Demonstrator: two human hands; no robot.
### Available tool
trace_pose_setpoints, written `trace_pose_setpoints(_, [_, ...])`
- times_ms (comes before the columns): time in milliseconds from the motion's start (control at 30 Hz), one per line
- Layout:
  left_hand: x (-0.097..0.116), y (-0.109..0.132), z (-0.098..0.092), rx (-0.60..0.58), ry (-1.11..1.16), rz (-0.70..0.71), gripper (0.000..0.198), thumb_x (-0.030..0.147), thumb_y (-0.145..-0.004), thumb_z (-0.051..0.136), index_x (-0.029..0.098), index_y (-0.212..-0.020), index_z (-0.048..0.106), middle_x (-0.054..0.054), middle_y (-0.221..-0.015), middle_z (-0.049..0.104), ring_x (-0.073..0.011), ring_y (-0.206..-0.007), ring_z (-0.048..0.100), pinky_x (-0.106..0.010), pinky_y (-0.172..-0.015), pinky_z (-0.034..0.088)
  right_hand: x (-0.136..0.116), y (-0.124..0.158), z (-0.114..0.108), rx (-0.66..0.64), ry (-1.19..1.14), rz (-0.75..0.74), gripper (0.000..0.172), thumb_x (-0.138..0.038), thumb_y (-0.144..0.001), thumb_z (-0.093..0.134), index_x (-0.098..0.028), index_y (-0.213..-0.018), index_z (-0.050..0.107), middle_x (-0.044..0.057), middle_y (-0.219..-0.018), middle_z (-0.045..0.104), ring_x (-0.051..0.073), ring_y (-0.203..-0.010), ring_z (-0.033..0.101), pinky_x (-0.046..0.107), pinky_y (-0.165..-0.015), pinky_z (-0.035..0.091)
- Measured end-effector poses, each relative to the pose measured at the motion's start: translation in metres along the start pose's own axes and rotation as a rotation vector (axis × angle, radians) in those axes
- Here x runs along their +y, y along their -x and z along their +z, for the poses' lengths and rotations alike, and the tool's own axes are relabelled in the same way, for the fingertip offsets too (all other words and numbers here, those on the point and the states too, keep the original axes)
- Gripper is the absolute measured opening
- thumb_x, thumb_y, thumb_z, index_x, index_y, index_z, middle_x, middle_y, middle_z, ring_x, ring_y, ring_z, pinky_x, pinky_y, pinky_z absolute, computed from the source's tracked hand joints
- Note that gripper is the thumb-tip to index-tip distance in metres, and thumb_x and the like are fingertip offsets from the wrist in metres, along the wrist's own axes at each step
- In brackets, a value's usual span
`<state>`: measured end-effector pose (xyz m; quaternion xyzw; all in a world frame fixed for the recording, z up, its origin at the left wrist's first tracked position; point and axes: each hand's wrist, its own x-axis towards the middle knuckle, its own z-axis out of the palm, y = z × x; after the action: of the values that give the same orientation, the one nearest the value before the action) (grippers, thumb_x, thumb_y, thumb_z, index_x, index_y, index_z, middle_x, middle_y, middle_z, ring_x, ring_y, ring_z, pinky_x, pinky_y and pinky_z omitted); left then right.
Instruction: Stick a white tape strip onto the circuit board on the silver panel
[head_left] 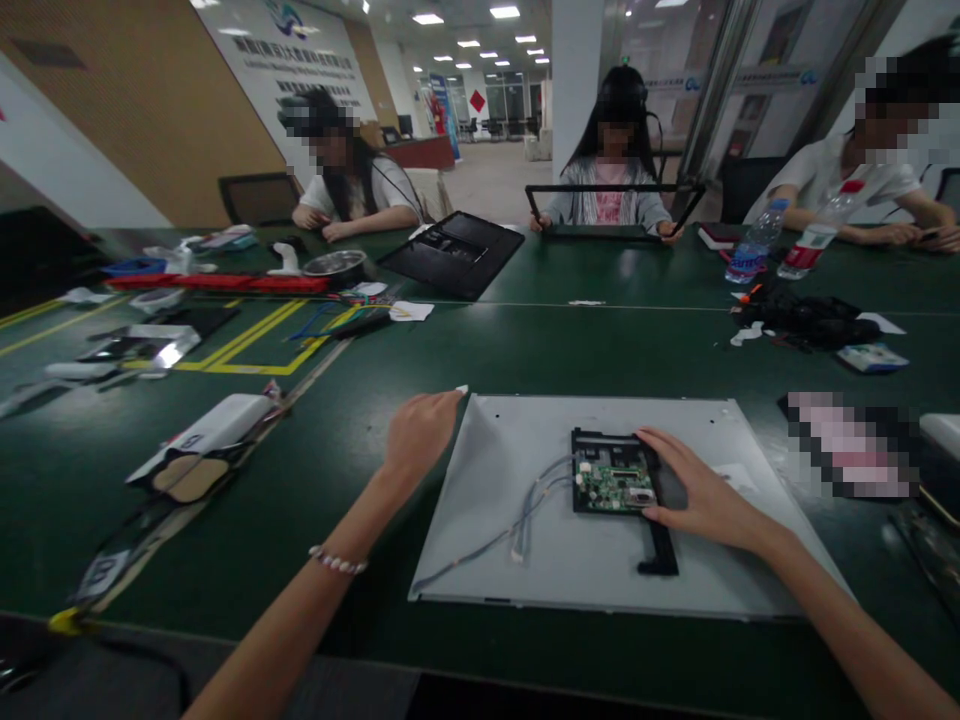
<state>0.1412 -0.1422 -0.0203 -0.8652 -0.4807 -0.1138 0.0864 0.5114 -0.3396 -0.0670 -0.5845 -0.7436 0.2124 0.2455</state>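
A grey panel [592, 560] lies flat, back side up, in the lower middle of the frame on the green table [525, 350], so its inner parts face the person. The left hand [420, 432] rests on the panel's upper left corner, fingers curled over the edge; it seems to pin the panel against sliding, though whether it truly grips the corner or only presses on it is hard to tell at this angle. The right hand [694, 490] lies flat and open just right of centre, fingers spread over the black bracket [652, 510] and touching the right side of the green board [615, 485], holding nothing closed. The board sits within the bracket near the panel's middle. Thin cables [525, 510] trail from the board's left side down toward the panel's lower left, lying loose on the metal.

At the left of the frame sit a white casing [214, 425] and yellow floor-style tape lines [247, 350]. In the upper half, three other people sit across the table; the middle one holds a black frame [611, 190], and two bottles [780, 240] stand at the upper right.
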Motion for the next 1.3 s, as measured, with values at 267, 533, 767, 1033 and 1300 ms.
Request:
trace_pose_setpoints(267, [0.087,0.044,-0.005,-0.177,0.221,0.261,0.032,0.029,-0.095,0.039,0.018,-0.106,0.067,-0.011,-0.105,0.07,-0.0266,-0.095,0.064,-0.044,-0.089,0.048,0.001,0.003,0.002,-0.002,0.01,-0.017,0.09,-0.048,-0.08,0.064,-0.035,-0.152,0.012,0.005,-0.158,0.023,0.031,-0.142,0.026,0.054,-0.114,0.028])
trace_pose_setpoints(533, [0.056,0.046,-0.008,-0.092,0.274,0.121,0.062,0.048,-0.096,0.039,0.012,-0.146,0.035,-0.015,-0.149,0.038,-0.0273,-0.138,0.035,-0.043,-0.113,0.029,0.029,0.028,-0.024,0.127,0.1,0.125,0.068,-0.048,-0.094,0.041,-0.032,-0.153,0.011,0.004,-0.161,0.014,0.029,-0.145,0.019,0.053,-0.115,0.026])
trace_pose_setpoints(767, [0.039,0.063,0.009,-0.332,0.193,0.121,0.086,0.064,-0.088,0.041,0.013,-0.154,0.017,-0.02,-0.157,0.017,-0.0338,-0.145,0.016,-0.053,-0.114,0.018,0.093,0.082,-0.023,0.305,0.237,0.371,0.065,-0.054,-0.094,0.035,-0.024,-0.15,0.025,0.012,-0.156,0.029,0.034,-0.142,0.026,0.058,-0.112,0.029])
trace_pose_setpoints(1033, [0.038,0.057,0.017,-0.347,0.173,0.126,0.088,0.064,-0.089,0.039,0.012,-0.155,0.012,-0.018,-0.158,0.012,-0.0324,-0.146,0.012,-0.054,-0.115,0.014,0.078,0.084,-0.017,0.29,0.226,0.326,0.065,-0.052,-0.094,0.038,-0.022,-0.15,0.025,0.014,-0.153,0.032,0.031,-0.142,0.027,0.054,-0.114,0.027])
trace_pose_setpoints(1300, [0.041,0.051,0.009,-0.354,0.148,0.102,0.087,0.063,-0.087,0.042,0.012,-0.153,0.017,-0.019,-0.157,0.017,-0.0345,-0.144,0.018,-0.058,-0.113,0.014,0.074,0.077,-0.012,0.263,0.324,0.295,0.065,-0.052,-0.093,0.042,-0.021,-0.149,0.028,0.015,-0.156,0.027,0.036,-0.142,0.025,0.06,-0.111,0.029])
